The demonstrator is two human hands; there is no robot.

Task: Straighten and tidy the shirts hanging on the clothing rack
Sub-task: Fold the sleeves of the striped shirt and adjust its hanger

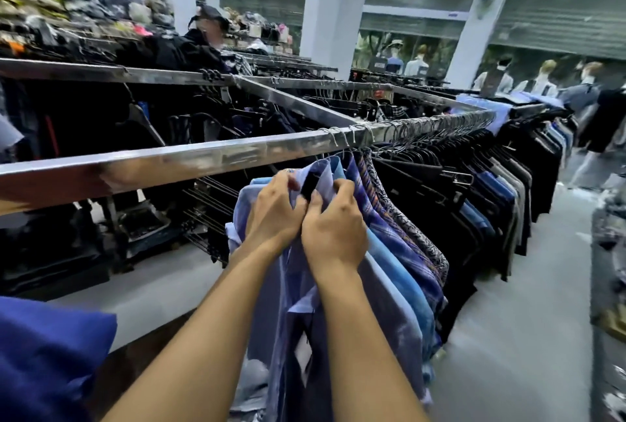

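Observation:
A steel clothing rail (203, 157) runs from the left edge to the right, packed with hangers. Nearest me hangs a light purple-blue shirt (294, 286) on a black hanger (310, 184). My left hand (274, 211) grips the shirt's collar on the left side. My right hand (333, 228) grips the collar fabric on the right, thumb pressed beside the hanger. Behind it hang a light blue shirt (396, 272), a blue plaid shirt (382, 218) and a patterned one (406, 218). Dark shirts (457, 205) fill the rail farther along.
A second rail (101, 73) with dark clothes runs behind, joined by a diagonal bar (298, 106). A person in a dark cap (210, 25) stands beyond it. Mannequins (545, 79) line the back right. A grey aisle floor (525, 303) runs along the right.

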